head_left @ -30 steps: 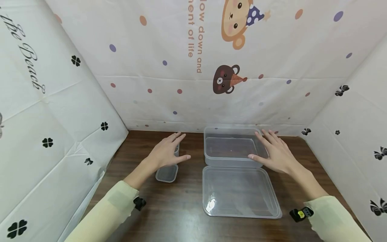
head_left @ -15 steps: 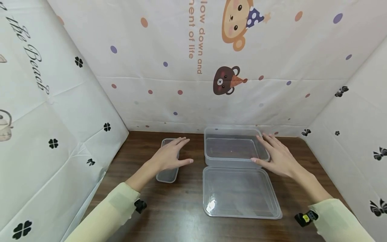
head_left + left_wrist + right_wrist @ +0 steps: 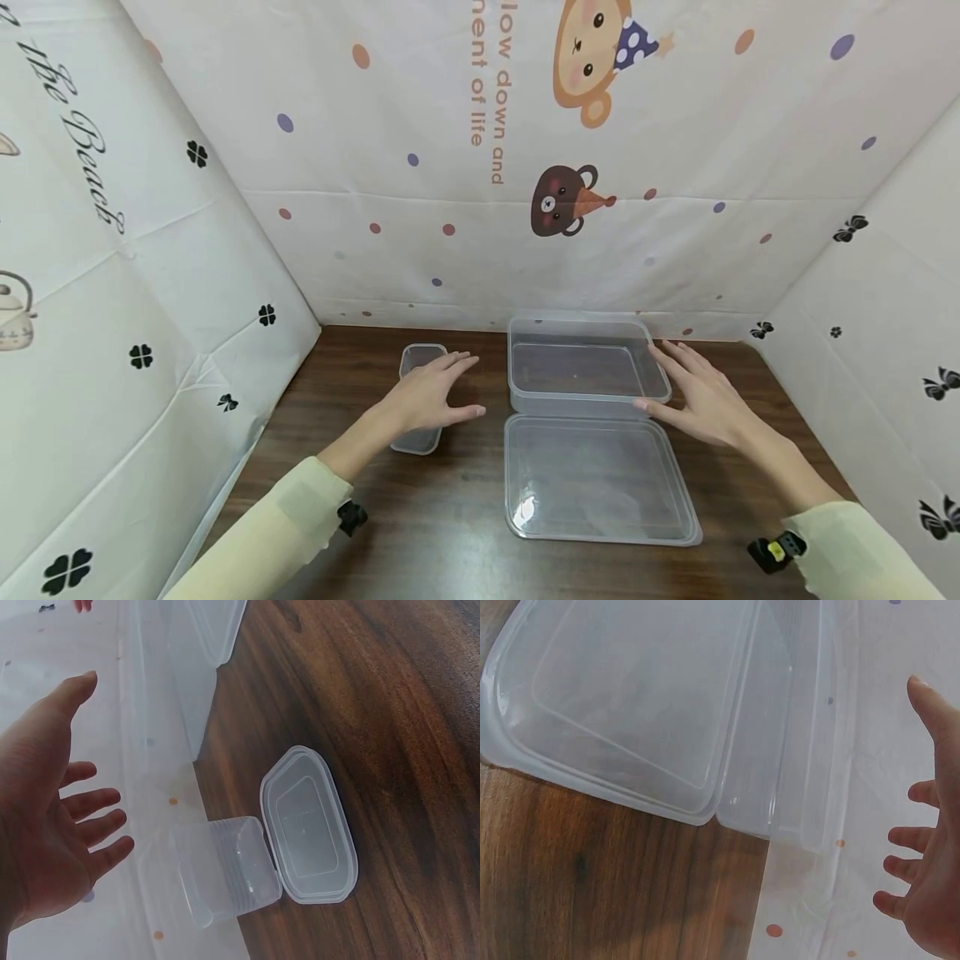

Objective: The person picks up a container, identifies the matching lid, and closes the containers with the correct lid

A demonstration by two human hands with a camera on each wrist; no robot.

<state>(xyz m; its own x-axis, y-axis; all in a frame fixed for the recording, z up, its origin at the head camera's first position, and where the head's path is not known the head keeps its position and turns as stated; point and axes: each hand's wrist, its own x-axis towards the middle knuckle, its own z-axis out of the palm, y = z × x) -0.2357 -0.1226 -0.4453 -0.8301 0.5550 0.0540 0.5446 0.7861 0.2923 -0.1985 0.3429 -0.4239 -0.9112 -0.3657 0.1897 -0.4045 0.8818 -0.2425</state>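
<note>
My left hand (image 3: 423,400), fingers spread and relaxed, hovers over a small clear plastic container (image 3: 422,356) and its small lid (image 3: 415,442), partly hiding both in the head view. The left wrist view shows that hand apart from the small container (image 3: 229,870), with the lid (image 3: 307,832) lying flat against its side. To the right, a large clear plastic container (image 3: 566,404) stands uncovered. Its large rectangular lid (image 3: 600,483) lies flat in front of it. My right hand (image 3: 705,402) is held over the large container's right side, fingers loosely extended, holding nothing.
Everything stands on a dark brown wooden table (image 3: 465,517). A white printed cloth (image 3: 375,258) rises right behind the containers, and more cloth walls close off the left and right sides. Each forearm has a black wrist strap (image 3: 776,550).
My left hand has drifted right and nearer to me, uncovering more of the small container. My right hand has shifted a little right and nearer. The containers and lids stay put.
</note>
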